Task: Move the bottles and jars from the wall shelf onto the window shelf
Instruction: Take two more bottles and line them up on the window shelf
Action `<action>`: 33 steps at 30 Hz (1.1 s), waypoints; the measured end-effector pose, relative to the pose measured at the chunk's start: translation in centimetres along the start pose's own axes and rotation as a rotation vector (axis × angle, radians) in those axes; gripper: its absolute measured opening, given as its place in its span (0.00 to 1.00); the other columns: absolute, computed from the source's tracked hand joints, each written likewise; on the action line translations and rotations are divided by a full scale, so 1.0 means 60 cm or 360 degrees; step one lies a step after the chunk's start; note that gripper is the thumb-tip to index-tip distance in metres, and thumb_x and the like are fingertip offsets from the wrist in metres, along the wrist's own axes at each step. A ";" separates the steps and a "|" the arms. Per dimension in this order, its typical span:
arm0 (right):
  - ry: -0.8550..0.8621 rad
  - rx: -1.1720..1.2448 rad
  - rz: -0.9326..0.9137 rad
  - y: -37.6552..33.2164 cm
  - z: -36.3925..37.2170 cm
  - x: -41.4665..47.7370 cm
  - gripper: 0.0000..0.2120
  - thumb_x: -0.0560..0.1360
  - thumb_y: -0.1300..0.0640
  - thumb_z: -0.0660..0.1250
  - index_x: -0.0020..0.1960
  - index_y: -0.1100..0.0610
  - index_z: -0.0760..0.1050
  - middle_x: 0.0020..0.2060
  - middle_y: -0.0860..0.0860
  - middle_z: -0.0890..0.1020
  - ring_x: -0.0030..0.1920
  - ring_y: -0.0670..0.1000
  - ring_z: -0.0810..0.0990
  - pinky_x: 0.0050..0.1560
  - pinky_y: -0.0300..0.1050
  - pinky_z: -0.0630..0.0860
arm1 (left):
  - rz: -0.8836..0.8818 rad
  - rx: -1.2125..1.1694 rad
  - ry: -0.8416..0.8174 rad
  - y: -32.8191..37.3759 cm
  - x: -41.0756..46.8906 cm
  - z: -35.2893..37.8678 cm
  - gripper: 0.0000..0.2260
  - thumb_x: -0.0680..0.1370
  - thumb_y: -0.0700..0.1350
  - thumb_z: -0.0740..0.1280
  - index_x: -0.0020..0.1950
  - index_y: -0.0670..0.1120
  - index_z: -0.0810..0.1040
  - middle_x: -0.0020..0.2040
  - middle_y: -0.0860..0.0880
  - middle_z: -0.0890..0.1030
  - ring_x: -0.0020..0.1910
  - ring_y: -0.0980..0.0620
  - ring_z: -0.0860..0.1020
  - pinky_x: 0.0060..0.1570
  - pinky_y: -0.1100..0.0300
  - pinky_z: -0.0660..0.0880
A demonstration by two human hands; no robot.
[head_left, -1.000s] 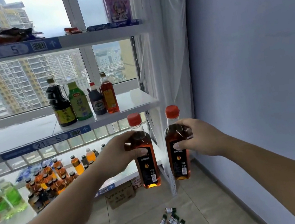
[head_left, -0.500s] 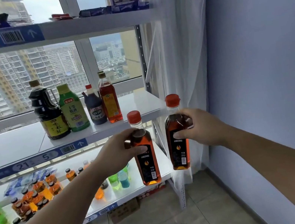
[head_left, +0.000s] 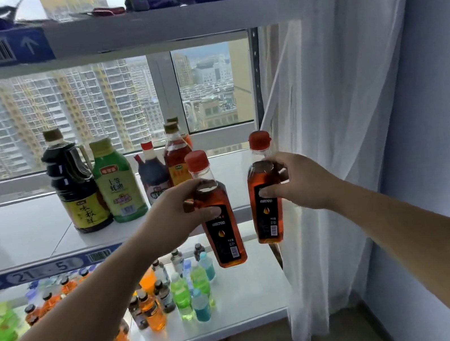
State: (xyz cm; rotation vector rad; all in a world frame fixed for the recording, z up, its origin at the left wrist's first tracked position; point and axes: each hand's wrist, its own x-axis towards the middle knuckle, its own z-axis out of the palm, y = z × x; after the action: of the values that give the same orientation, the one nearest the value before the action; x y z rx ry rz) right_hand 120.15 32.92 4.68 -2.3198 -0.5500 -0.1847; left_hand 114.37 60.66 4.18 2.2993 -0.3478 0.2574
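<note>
I hold two amber bottles with red caps and black labels in the air in front of the window shelf point(head_left: 232, 169). My left hand point(head_left: 175, 217) grips the left amber bottle point(head_left: 221, 224) at its shoulder, slightly tilted. My right hand point(head_left: 300, 181) grips the right amber bottle point(head_left: 265, 202), upright, close to the shelf's right front corner. On the shelf stand a dark soy sauce jug point(head_left: 77, 186), a green bottle point(head_left: 117, 185), a small dark bottle point(head_left: 153, 176) and a red-brown bottle point(head_left: 175, 155).
A white curtain point(head_left: 337, 121) hangs right of the shelf, beside a blue-grey wall point(head_left: 430, 106). The lower shelf point(head_left: 240, 301) carries several small drink bottles point(head_left: 178, 291). An upper shelf point(head_left: 163, 23) with packets runs overhead. Tiled floor lies below.
Both hands have risen with their bottles and come closer to the window shelf's front right part. The view has moved nearer to the shelf.
</note>
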 end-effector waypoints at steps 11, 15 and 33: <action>-0.0012 0.0061 -0.0076 0.042 0.031 0.184 0.32 0.72 0.52 0.79 0.73 0.52 0.73 0.58 0.47 0.82 0.55 0.48 0.82 0.61 0.50 0.79 | 0.0007 0.0083 0.0010 -0.046 0.122 -0.047 0.22 0.76 0.49 0.77 0.68 0.58 0.78 0.55 0.59 0.86 0.52 0.59 0.85 0.59 0.49 0.81; -0.0019 0.0112 -0.0123 0.045 0.044 0.246 0.27 0.74 0.54 0.79 0.70 0.52 0.75 0.55 0.46 0.82 0.53 0.45 0.82 0.59 0.50 0.80 | 0.0047 0.0108 0.0009 -0.062 0.154 -0.066 0.20 0.76 0.49 0.76 0.66 0.60 0.78 0.53 0.62 0.85 0.51 0.61 0.84 0.60 0.52 0.80; -0.0117 0.0104 -0.0070 0.073 0.150 0.418 0.29 0.77 0.60 0.76 0.75 0.56 0.70 0.57 0.48 0.79 0.60 0.53 0.79 0.66 0.53 0.75 | 0.0048 -0.0031 -0.0028 -0.117 0.202 -0.114 0.22 0.76 0.46 0.77 0.68 0.58 0.79 0.57 0.59 0.85 0.56 0.58 0.84 0.63 0.47 0.79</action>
State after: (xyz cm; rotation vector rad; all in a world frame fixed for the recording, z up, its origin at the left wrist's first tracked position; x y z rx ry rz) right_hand 144.35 44.68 2.61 -2.2592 -0.6348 -0.1007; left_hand 127.55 68.23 7.54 2.2795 -0.3923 0.2481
